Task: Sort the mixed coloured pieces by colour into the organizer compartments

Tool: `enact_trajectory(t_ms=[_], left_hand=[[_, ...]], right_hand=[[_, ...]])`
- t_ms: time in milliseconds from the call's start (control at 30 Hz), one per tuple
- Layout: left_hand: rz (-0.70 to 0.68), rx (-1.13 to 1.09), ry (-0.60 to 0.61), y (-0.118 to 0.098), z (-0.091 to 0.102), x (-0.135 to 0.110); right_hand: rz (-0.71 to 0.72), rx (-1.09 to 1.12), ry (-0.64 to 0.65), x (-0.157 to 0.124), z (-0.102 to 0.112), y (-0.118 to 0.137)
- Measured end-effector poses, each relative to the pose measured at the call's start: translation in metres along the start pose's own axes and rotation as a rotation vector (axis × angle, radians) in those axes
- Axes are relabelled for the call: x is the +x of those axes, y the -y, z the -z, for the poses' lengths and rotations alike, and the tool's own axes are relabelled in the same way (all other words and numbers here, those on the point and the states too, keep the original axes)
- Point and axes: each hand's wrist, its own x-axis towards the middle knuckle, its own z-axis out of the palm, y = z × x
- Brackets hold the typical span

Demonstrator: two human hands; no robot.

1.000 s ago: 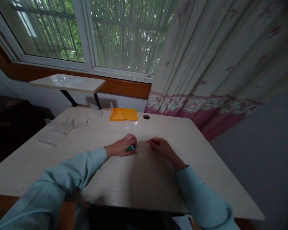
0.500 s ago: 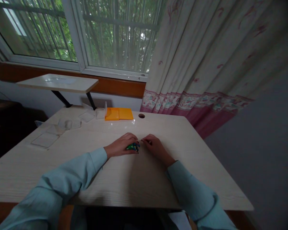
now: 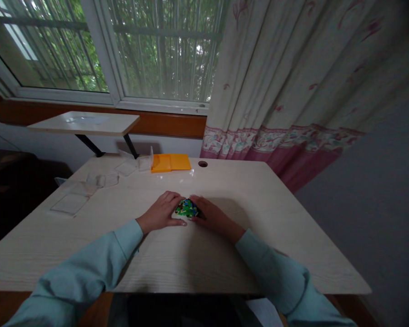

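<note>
A small green and blue block-like object [image 3: 187, 208] rests on the pale wooden table [image 3: 197, 259], near its middle. My left hand [image 3: 162, 212] cups it from the left, fingers curled against its side. From the right, my right hand [image 3: 209, 216] presses against the same object, fingers wrapped round it. Both hands hold it between them, low on the table top. Light blue sleeves cover both forearms.
An orange flat case [image 3: 171, 162] lies at the table's far edge beside a round cable hole [image 3: 202, 163]. Several clear plastic pieces [image 3: 88, 186] are scattered at the far left. A small white shelf [image 3: 85, 123] stands behind, under the window. A curtain [image 3: 293, 91] hangs at right.
My right hand has moved left and closed onto the green and blue object, which my left hand held alone before. The object now shows between both hands.
</note>
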Motion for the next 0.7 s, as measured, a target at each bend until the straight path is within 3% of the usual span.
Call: enact_trajectory(t_ms=[167, 333, 533, 700], left_hand=[[0.005, 0.008, -0.009, -0.002, -0.002, 0.008], [0.003, 0.035, 0.002, -0.001, -0.002, 0.016], [-0.013, -0.043, 0.056, 0.008, 0.011, 0.005], [-0.011, -0.160, 0.076, 0.006, 0.009, 0.003]], right_hand=[[-0.018, 0.023, -0.031, 0.001, -0.002, 0.001], [-0.079, 0.028, -0.030, -0.004, 0.010, -0.006], [-0.074, -0.044, -0.033, -0.009, 0.024, -0.015], [-0.059, -0.092, -0.011, -0.003, 0.024, -0.010]])
